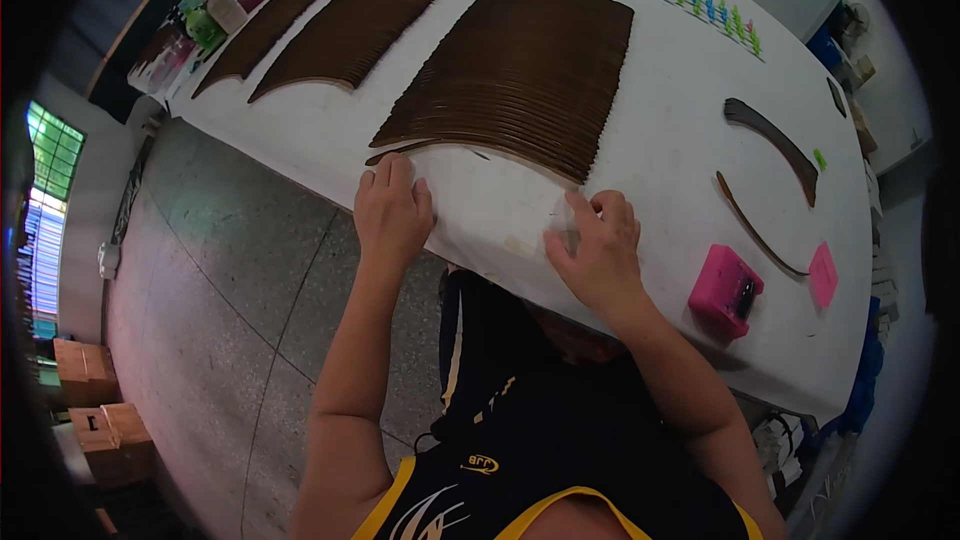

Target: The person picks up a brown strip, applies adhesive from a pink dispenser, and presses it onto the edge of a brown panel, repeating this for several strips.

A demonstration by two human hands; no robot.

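Observation:
My left hand (392,212) rests on the near edge of the white table (660,140), its fingers curled over a clear plastic sleeve (480,190) next to the tip of a thin curved brown strip (400,151). My right hand (597,245) lies flat on the same clear sleeve near the table edge, fingers spread, pressing it down. Just beyond both hands lies a large fanned stack of dark brown curved strips (520,65).
Two more fanned stacks of brown strips (355,25) (265,30) lie to the left. Loose curved brown pieces (775,145) (755,230), a pink block (725,290) and a pink pad (823,275) sit at right. Coloured clips (710,5) and bottles (215,15) line the far side. Cardboard boxes (105,430) stand on the floor.

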